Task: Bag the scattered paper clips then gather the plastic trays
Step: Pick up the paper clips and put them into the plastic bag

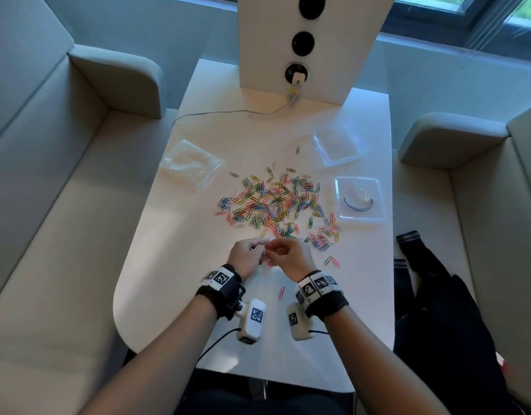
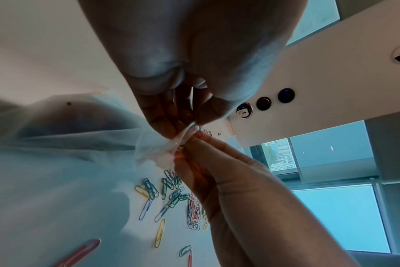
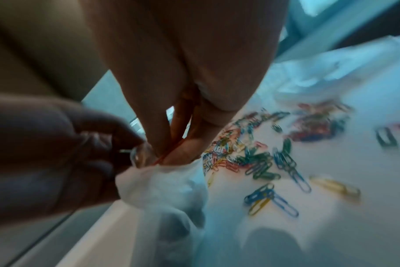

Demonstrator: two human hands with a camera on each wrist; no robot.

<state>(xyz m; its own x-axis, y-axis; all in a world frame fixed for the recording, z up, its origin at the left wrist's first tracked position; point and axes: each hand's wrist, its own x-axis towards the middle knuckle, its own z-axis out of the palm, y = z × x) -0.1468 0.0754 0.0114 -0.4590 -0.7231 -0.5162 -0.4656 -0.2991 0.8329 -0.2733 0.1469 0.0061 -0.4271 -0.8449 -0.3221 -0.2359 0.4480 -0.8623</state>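
A heap of coloured paper clips (image 1: 276, 205) lies spread over the middle of the white table (image 1: 174, 265). Just in front of it my left hand (image 1: 265, 243) pinches the mouth of a small clear plastic bag (image 2: 155, 150), which hangs down between my hands. My right hand (image 3: 169, 155) pinches red and orange clips at the bag's (image 3: 167, 184) opening. Two clear plastic trays sit at the right: one (image 1: 339, 145) further back, and a nearer one (image 1: 348, 187) with a curved grey piece in it.
A pile of spare clear bags (image 1: 189, 166) lies at the left of the table. One pink clip (image 1: 281, 292) sits near my wrists. A white upright panel (image 1: 264, 40) with a plugged cable stands at the back. Sofas flank the table, and dark clothing (image 1: 432, 295) lies on the right one.
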